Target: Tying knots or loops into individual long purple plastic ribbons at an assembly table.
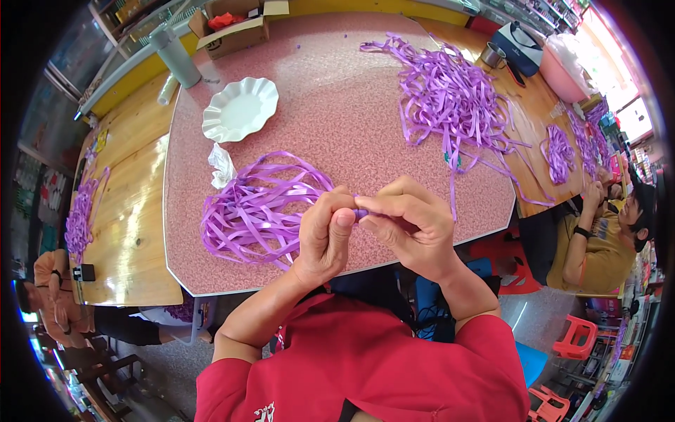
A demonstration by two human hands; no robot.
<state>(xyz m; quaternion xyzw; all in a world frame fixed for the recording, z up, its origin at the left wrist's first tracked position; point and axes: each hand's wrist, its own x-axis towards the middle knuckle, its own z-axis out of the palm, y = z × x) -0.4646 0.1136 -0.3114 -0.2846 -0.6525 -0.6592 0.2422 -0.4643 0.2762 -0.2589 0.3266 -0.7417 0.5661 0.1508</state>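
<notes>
Left hand [325, 228] and right hand [415, 224] pinched a purple piece [361, 214] between them, apparently working it; the next move seemingly required steadiness. Ribbons [256, 224] lay leftward.

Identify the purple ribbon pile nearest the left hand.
The looped pile on the pink tabletop, beside the crumpled white tissue: it sits close beside the left hand; the bigger pile and others lie farther away.

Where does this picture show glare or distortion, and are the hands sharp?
In the head view, the upper-right opening is overexposed and glare whitens patches of the left wooden table; also in the head view, the yellow ledge bends near the rim, while left hand and right hand look fairly sharp.
</notes>
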